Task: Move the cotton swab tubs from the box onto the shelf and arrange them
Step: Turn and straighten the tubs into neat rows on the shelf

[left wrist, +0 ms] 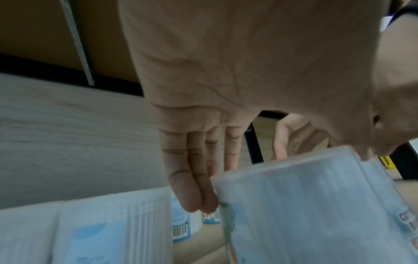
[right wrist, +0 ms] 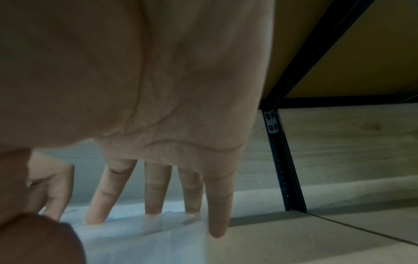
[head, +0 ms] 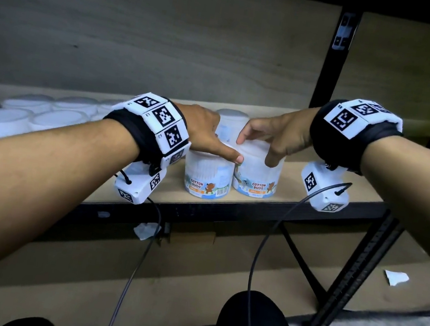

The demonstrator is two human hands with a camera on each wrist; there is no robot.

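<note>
Shelf (head: 327,188) bare right; tubs (head: 24,114) crowd left; post (head: 331,68) behind.

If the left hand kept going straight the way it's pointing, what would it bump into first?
Probably the right front tub, gripped from above by the right hand: the left hand points rightward and its thumb tip sits at that tub's rim. The back tub is close too; depth is unclear.

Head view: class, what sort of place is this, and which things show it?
Probably a stockroom or shop storage area: a black metal rack upright, a board shelf, and many identical cotton bud tubs lined up in rows.
</note>
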